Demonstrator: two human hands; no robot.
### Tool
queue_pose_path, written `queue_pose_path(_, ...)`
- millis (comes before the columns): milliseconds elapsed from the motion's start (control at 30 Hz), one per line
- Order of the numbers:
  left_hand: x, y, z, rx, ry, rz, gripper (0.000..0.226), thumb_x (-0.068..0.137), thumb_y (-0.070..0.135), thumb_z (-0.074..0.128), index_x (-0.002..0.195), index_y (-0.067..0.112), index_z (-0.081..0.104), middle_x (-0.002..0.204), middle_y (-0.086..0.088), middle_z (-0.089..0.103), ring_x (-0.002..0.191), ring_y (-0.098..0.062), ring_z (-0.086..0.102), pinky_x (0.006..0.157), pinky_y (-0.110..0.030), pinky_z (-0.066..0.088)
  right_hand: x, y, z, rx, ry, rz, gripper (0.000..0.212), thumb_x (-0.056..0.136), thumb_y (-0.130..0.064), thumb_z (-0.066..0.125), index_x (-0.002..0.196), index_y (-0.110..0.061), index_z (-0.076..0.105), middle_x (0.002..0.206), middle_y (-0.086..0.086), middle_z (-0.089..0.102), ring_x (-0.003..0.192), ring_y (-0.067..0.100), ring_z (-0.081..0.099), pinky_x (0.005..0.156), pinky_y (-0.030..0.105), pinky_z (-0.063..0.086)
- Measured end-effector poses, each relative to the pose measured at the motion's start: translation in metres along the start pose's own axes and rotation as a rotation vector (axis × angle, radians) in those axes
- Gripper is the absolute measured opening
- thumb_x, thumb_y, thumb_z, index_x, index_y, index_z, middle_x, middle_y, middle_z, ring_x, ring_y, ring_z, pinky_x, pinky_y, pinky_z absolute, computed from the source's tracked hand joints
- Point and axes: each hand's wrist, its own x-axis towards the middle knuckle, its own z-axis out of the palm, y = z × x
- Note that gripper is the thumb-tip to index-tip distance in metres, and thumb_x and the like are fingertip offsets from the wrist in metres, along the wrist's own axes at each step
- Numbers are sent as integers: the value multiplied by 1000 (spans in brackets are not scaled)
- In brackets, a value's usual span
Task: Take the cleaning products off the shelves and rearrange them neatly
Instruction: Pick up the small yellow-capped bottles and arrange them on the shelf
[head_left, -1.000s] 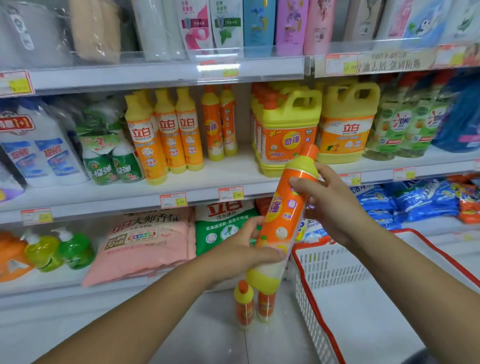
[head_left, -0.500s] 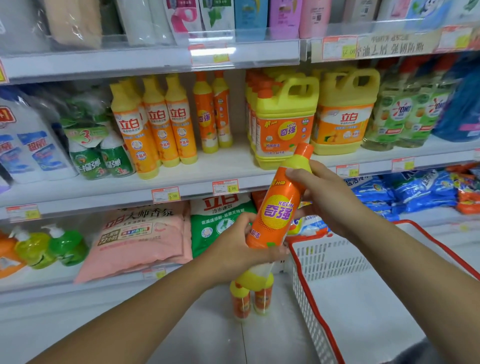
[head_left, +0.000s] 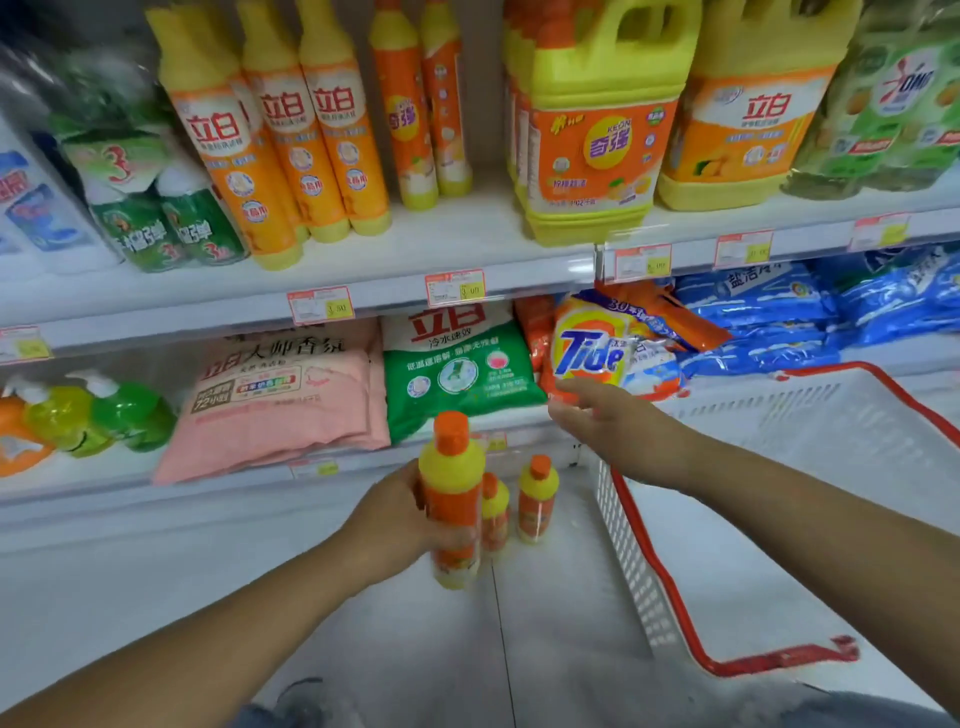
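Note:
My left hand grips an orange and yellow detergent bottle upright, low over the white floor. Two smaller bottles of the same kind stand on the floor just behind it. My right hand hangs free with relaxed fingers, in front of the Tide bag on the lower shelf. On the middle shelf stand tall orange bottles, two slimmer orange bottles and large yellow jugs.
A white basket with a red rim stands on the floor at the right. Pink, green and blue detergent bags fill the lower shelf. Pump bottles sit at the far left. Bare shelf shows in front of the slim bottles.
My right hand has let go of the bottle's top and moved away to the right. My left hand has lowered the bottle, now upright, next to the two on the floor.

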Motion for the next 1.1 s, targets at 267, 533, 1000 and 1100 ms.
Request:
queue_pose_path(267,41,-95,96,-57,110,-142,58,60,17,92,110,26,66,101,8,73,93,-11,69,82,-29,55,-4,122,77,-128,141,219,65,103,-28,48,156,-11,17,154,20,32,140,36,36,111,42,32)
queue_pose_path(533,83,-110,162,-15,154,-200,62,62,33,92,116,20,67,109,-2,74,103,-21,67,87,-36,54,-14,141,95,-96,154,175,64,105,-28,40,158,-26,5,158,8,33,133,32,47,100,36,41)
queue_pose_path(1000,63,-100,161,88,53,-149,59,60,47,77,115,34,57,108,5,70,102,-24,65,86,-43,55,-17,137,93,-48,136,252,63,105,-25,38,158,-32,5,161,0,31,134,30,47,106,35,38)
queue_pose_path(1100,45,-75,146,228,47,-32,43,80,39,71,115,28,49,103,2,65,92,-22,63,78,-38,55,-20,128,88,-70,106,252,64,104,-25,43,158,-27,9,158,6,35,135,31,46,107,38,38)
